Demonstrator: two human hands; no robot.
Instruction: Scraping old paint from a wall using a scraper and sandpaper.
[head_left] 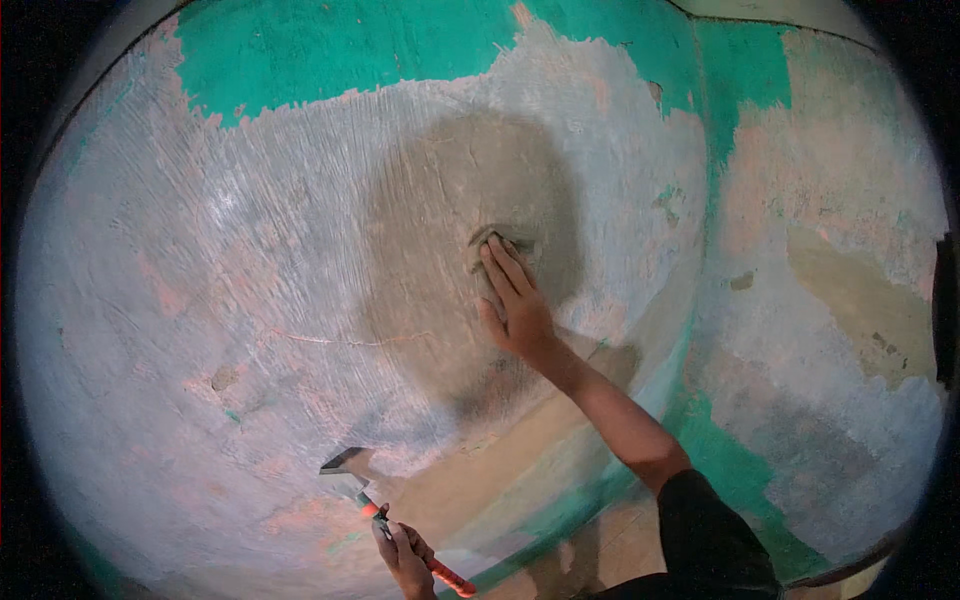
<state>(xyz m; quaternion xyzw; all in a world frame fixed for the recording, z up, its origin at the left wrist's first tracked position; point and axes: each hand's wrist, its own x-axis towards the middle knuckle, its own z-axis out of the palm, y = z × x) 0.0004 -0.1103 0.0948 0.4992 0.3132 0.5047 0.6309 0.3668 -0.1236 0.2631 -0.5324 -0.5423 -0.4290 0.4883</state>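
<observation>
My right hand [515, 300] reaches up to the scraped wall [290, 210], its fingers stretched out and lying against the surface. Around the fingertips shows a small grey-brown patch [487, 236]; whether it is a smear, a hollow or a thin piece of material I cannot tell. Low in the view, my left hand [405, 558] is closed round the orange-red and black handle of a scraper [352, 482]. Its wide metal blade points up and to the left, close in front of the wall. Part of the handle is hidden by the fingers.
Green paint [340, 50] remains across the wall's top and down near the corner at right. A second wall face [820, 200] there has a bare brownish patch [860, 300]. A large shadow [430, 200] lies around my right hand. A dark edge [944, 310] stands at far right.
</observation>
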